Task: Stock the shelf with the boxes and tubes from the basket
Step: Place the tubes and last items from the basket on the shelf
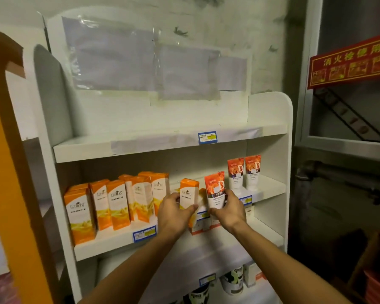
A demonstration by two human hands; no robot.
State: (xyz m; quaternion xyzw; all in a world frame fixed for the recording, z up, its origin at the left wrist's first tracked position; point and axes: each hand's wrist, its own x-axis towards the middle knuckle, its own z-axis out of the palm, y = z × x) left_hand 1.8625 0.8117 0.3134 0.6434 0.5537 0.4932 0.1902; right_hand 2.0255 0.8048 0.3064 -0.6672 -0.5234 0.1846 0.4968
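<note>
The person has both hands up at the middle shelf [270, 191] of a white rack. The L hand [173, 210] is wrapped around an orange and white box [188, 193]; thumb on the near side, fingers curled round the far side. The R hand [227, 210] grips a tube [215, 189] w/ a red flower print, pinching it low down near its cap end. Both things stand up tall, long side pointing up and down, just beside each other, box on the L, tube on the R.

The key thing: the gap on the shelf. A row of same orange boxes [110, 205] stands to the L of the held box. Two same tubes [244, 174] stand to the R and further back. So the box needs to go L and back to join its row, and the L hand is nearer to that. The tube needs to go R and back, and the R hand is nearer there. Prob. both go in straight, kept upright, no crossing of arms.

More small boxes seem to sit low behind the hands, but that bit is hidden. The basket is not in view.
</note>
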